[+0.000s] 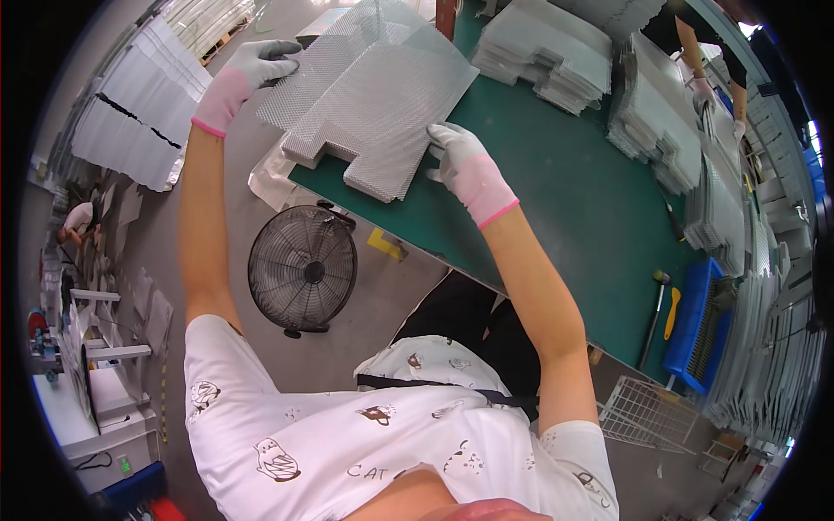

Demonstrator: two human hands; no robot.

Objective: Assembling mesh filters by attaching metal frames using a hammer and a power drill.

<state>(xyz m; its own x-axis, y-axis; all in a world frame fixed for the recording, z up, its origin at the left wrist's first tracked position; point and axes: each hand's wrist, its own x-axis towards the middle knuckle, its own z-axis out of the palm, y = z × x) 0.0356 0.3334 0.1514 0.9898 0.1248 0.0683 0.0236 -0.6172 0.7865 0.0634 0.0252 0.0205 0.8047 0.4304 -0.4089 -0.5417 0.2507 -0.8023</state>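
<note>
Translucent grey perforated sheets with notched edges lie in a loose pile at the table's left end. One upper sheet sits askew and sticks out to the left past the others. My left hand, in a grey and pink glove, has its fingertips at that sheet's left edge and seems to pinch it. My right hand, gloved alike, is beside the pile's right edge with its fingers apart. Its fingertips are close to the edge; whether they touch it is unclear.
The green table bears sheet stacks at the back and more stacks at right. A blue bin, hammer and yellow-handled tool lie near its right corner. A black fan stands left. A co-worker's hand shows far right.
</note>
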